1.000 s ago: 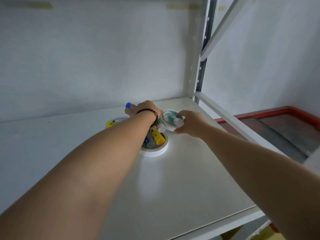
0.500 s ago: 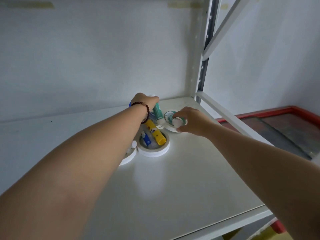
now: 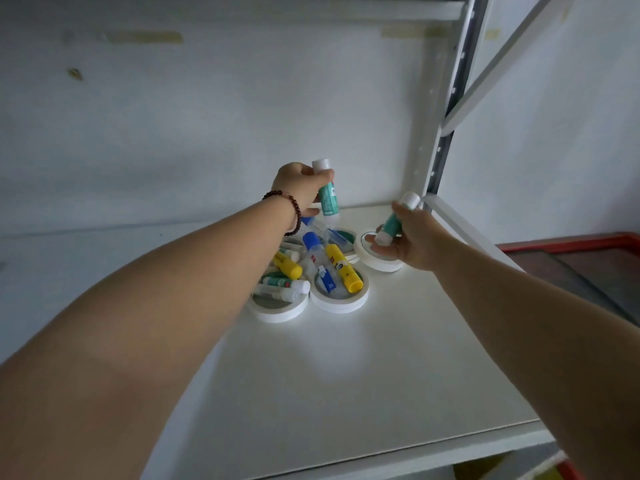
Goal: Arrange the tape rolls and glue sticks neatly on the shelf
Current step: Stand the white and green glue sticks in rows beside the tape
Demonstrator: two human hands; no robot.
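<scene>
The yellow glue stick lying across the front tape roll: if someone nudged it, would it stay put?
Probably not. The yellow glue stick is a smooth cylinder lying on its side, so it would likely roll. It rests tilted across the rim of the front tape roll, so a nudge may slide it off. It looks rigid and light.

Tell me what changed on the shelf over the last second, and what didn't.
The left hand has lifted a green glue stick out of the pile and holds it upright above it. The right hand has raised another green glue stick off the right tape roll, tilted. The front tape rolls and the yellow glue stick lying across one of them stayed put.
</scene>
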